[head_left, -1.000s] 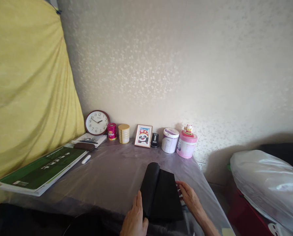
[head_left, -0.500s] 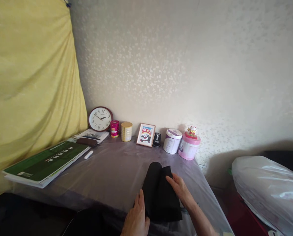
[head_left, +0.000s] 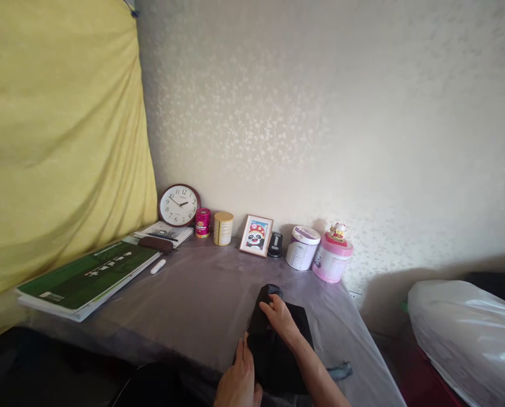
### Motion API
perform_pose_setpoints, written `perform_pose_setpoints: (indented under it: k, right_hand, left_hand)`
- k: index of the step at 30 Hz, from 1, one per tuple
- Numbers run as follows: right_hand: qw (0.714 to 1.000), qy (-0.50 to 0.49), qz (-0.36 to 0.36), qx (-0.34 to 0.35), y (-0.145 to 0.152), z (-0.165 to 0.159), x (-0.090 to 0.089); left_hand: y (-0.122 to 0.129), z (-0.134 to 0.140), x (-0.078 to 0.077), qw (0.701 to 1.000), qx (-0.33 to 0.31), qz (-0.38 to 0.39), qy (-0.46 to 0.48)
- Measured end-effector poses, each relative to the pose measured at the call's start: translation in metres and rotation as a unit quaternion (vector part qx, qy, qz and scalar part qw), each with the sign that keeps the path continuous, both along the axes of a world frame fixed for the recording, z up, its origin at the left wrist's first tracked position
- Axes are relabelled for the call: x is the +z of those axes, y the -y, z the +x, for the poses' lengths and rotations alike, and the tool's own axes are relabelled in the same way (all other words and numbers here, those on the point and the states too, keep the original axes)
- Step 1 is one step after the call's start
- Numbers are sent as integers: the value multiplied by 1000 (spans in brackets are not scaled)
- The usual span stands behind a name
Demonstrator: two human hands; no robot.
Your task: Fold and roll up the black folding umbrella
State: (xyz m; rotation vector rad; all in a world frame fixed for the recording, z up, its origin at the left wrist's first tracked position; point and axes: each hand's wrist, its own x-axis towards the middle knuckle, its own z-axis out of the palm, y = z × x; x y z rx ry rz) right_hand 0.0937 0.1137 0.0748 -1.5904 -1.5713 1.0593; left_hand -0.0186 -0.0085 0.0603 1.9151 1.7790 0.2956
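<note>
A folded piece of black fabric (head_left: 278,362) lies near the front right of the table. Its left side is rolled or folded over. My left hand (head_left: 239,376) grips the near left edge, its thumb partly hidden by the cloth. With curled fingers, my right hand (head_left: 278,315) pinches the fabric at the far left fold, and my forearm crosses over the cloth. A small bluish-grey crumpled item (head_left: 340,371) rests just right of the fabric; its kind is unclear.
Along the wall stand a clock (head_left: 179,204), a pink tin (head_left: 203,223), a yellow-lidded can (head_left: 223,229), a panda picture frame (head_left: 256,235) and two tubs, white-purple (head_left: 303,249) and pink (head_left: 332,259). A green book (head_left: 91,276) lies left. Right of the table sits a plastic bag (head_left: 464,328).
My right hand has moved left from the fabric's right flap to its far left fold. The left hand keeps its hold. The bluish-grey item shows more, and the view has shifted slightly.
</note>
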Motion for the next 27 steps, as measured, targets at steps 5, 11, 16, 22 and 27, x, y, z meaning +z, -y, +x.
perform_pose_setpoints:
  k: [5, 11, 16, 22, 27]
  right_hand:
    - [998, 3, -19, 66, 1, -6, 0]
    - [988, 48, 69, 132, 12, -7, 4]
    - [962, 102, 171, 185, 35, -2, 13]
    - [900, 173, 303, 262, 39, 11, 4]
    - [883, 207, 326, 267, 7, 16, -9]
  left_hand:
    - [8, -11, -9, 1000, -1, 4, -30]
    - [7, -12, 3, 992, -23, 83, -96]
    - [-8, 3, -16, 991, -43, 111, -58]
    - [-16, 11, -60, 988, -21, 147, -44]
    - [-19, 12, -73, 986, -14, 159, -46]
